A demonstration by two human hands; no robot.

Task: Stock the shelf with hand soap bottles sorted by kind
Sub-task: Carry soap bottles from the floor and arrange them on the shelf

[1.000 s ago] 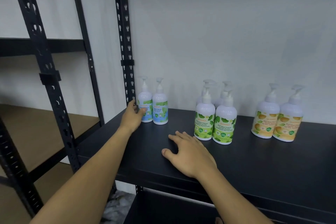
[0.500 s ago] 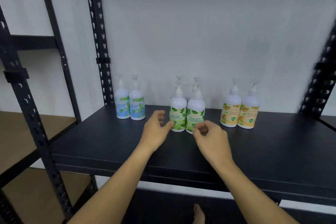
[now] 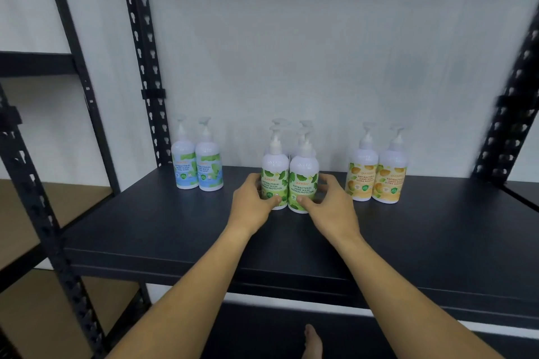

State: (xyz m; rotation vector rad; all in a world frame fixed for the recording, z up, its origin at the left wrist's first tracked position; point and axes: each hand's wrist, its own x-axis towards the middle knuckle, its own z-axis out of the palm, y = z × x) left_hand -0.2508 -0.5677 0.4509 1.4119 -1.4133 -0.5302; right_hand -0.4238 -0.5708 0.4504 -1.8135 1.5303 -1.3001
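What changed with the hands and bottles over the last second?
The left hand left the blue bottles and the right hand lifted off the shelf; each now grips a front green bottle. All bottle groups, including the orange bottles, stayed put.

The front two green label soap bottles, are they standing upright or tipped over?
Upright. Both green bottles stand on their bases on the black shelf, pumps pointing up, the left hand and right hand curled around them.

A black shelf (image 3: 408,242) is stocked with blue-labelled bottles (image 3: 197,167), green-labelled bottles (image 3: 288,181) and orange-labelled bottles (image 3: 376,181), grouped apart.
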